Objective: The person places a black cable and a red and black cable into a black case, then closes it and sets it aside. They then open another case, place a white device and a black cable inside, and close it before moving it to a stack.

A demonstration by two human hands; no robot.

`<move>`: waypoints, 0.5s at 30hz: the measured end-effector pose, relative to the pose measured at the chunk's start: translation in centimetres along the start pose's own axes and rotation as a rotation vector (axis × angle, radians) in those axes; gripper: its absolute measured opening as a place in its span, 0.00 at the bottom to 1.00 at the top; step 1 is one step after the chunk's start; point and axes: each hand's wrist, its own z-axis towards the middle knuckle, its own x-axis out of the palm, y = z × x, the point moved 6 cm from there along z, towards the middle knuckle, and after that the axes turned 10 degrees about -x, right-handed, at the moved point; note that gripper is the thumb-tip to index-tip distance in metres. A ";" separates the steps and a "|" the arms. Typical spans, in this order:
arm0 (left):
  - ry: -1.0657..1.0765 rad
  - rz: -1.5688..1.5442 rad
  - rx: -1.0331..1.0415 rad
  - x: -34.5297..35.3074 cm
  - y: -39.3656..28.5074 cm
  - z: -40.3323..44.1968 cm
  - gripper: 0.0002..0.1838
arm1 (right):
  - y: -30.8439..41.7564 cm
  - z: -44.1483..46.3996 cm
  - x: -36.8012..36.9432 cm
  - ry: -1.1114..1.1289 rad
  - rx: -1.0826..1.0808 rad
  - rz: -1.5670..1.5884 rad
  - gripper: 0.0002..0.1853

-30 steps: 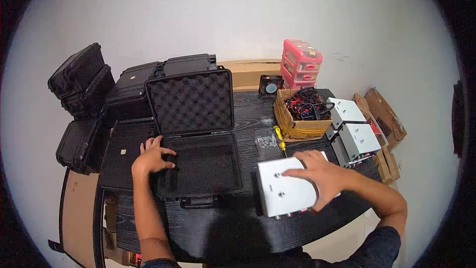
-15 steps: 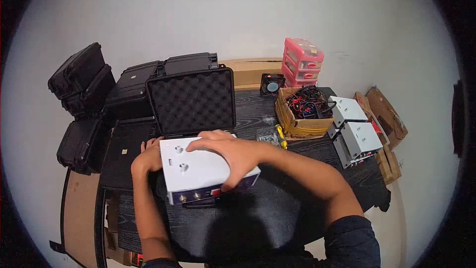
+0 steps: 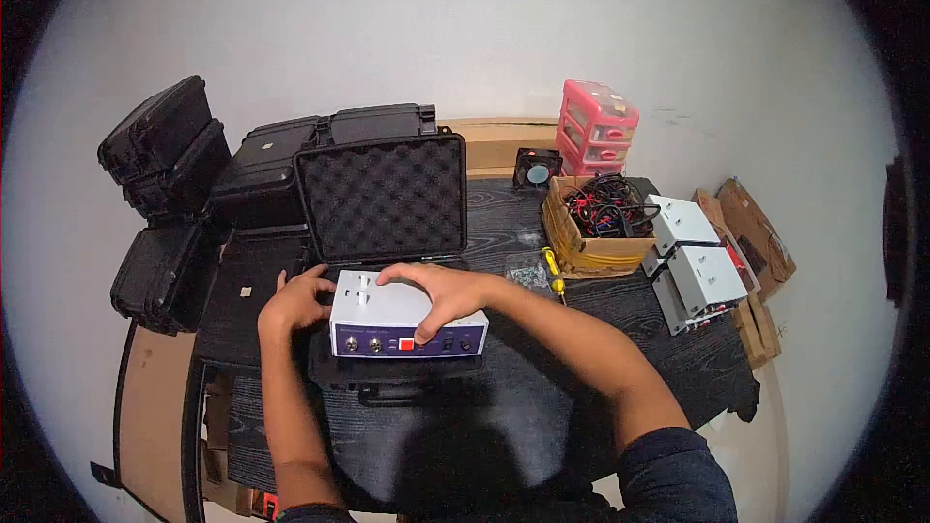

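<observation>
A white box (image 3: 394, 305) with a dark blue front panel and a red switch is over the lower half of an open black case (image 3: 380, 196) lined with egg-crate foam. My right hand (image 3: 444, 296) grips the box from above, thumb at its front edge, fingers at the back. At the box's left side, my left hand (image 3: 295, 302) has its fingers bent and partly spread by the case's edge, holding nothing visible. Whether the box rests on the case's foam is hard to tell.
Black cases (image 3: 160, 271) stand stacked on the left. To the right are a carton of cables (image 3: 599, 254), a yellow screwdriver (image 3: 553, 271), a small fan (image 3: 536, 169), pink drawers (image 3: 598, 126) and more white boxes (image 3: 705, 276).
My right hand has carried the white box left from beside the case to over its lower half, then levelled it, front panel facing me. My left hand has stayed near the case's left edge.
</observation>
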 end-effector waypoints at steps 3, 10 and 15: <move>-0.016 0.009 0.011 0.0 -0.1 0.0 0.28 | 0.4 0.1 0.4 0.005 0.024 -0.126 0.60; 0.002 0.034 0.013 -0.3 -0.2 -0.3 0.30 | 0.3 0.1 2.2 0.021 0.119 -0.440 0.60; 0.008 0.041 -0.007 -0.3 -0.4 -0.5 0.29 | 0.2 -0.3 4.2 0.014 0.114 -0.528 0.60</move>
